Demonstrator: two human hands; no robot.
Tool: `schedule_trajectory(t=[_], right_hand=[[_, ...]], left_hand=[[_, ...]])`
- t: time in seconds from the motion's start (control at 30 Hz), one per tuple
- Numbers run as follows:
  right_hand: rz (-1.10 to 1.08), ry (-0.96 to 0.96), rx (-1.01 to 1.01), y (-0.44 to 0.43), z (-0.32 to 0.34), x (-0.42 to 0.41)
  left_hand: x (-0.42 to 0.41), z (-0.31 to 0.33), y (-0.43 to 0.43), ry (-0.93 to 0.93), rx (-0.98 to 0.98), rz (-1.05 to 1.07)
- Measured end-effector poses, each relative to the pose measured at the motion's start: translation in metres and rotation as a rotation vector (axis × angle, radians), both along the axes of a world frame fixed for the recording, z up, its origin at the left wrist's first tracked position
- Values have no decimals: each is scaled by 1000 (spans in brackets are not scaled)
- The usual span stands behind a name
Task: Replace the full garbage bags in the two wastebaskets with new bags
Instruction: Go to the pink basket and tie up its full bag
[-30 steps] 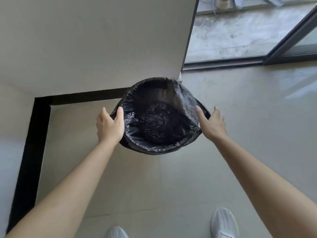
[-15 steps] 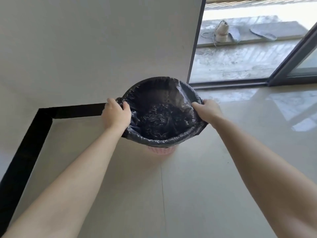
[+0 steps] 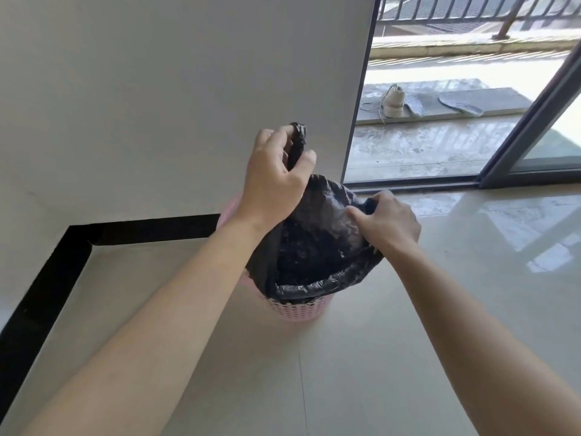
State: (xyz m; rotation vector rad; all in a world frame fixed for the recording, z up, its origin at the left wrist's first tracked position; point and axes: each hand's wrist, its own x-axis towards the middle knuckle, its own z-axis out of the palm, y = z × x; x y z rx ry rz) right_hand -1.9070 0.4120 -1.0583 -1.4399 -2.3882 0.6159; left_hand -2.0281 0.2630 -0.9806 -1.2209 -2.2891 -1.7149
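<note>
A pink perforated wastebasket (image 3: 298,309) stands on the tiled floor against the wall. A full black garbage bag (image 3: 317,243) lines it, dark crumpled rubbish inside. My left hand (image 3: 273,177) is shut on the bag's left edge and holds it pulled up above the basket, a gathered black strip sticking out over my fingers. My right hand (image 3: 386,221) grips the bag's right edge, lower, near the basket's rim. The near edge of the bag still folds over the rim. Only one basket is in view.
A plain wall (image 3: 157,105) with a black skirting (image 3: 151,231) runs behind and to the left. To the right an open sliding door (image 3: 531,127) leads onto a balcony with a shoe (image 3: 393,103) and insoles on a step. Glossy tiled floor (image 3: 345,372) lies in front.
Both hands closed on the bag's rim, then my left hand lifted its side up off the basket. My right hand gathered its edge inward. The view tilted up toward the balcony.
</note>
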Motion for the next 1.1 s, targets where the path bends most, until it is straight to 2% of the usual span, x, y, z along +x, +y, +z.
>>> schedule_trajectory(t=[0.07,0.13,0.2,0.27,0.4,0.5,0.53,0.63,0.77,0.83,0.93,0.97,1.03,1.1], right_hand=[[-9,260,7,9,27,1],[-6,440,66,14,57,0],[30,527,129,14,80,1],[87,535,128,13,93,4],[161,507,3,8,92,4],[146,818,-273,5,96,6],[136,916,-311,5,103,8],[162,1053,-250,9,126,14],[211,992,-220,10,110,17],[138,893,-231,5,86,15],[-29,821,-223,-8,55,12],[-53,829,-276,-13,47,13],[-30,810,-415,-18,33,15],[100,665,-422,-20,19,19]], left_hand=[[-15,1,-10,-137,49,36],[-29,-1,-18,-194,46,82],[-38,1,-25,-232,80,96],[-44,8,-32,-317,173,100],[-45,21,-39,-445,324,108],[-37,27,-38,-550,388,32],[-35,29,-37,-558,406,21],[-30,36,-36,-498,473,25],[-30,24,-32,-306,409,147],[-33,7,-34,-200,304,232],[-34,-19,-42,94,124,381],[-33,-25,-45,127,108,405],[-26,-39,-51,68,118,395],[-20,-53,-56,64,46,324]])
